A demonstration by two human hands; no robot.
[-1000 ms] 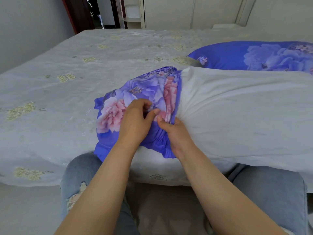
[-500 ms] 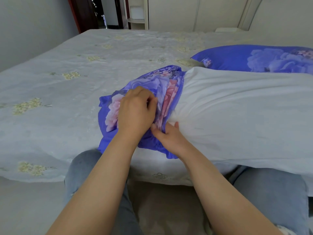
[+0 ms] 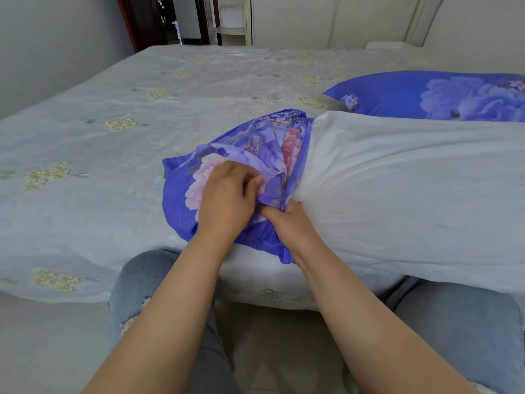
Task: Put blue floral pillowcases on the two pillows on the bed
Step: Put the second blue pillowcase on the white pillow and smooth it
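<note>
Your pillowcase (image 3: 255, 155) is bunched over the left end of the white pillow (image 3: 412, 194), right at the bed's (image 3: 113, 194) near edge. Your left hand (image 3: 227, 200) and right hand (image 3: 289, 223) both pinch gathered fabric. Wide open sheet lies to the left. Since a moment ago, the left hand has slid lower; the second pillow (image 3: 426, 95) hasn't budged.

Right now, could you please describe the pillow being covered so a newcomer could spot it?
On the bed, at its near edge, lies the white pillow. Its left end sits inside a bunched blue floral pillowcase, gripped by both hands. Unlike the covered pillow behind it, most is bare white.
</note>
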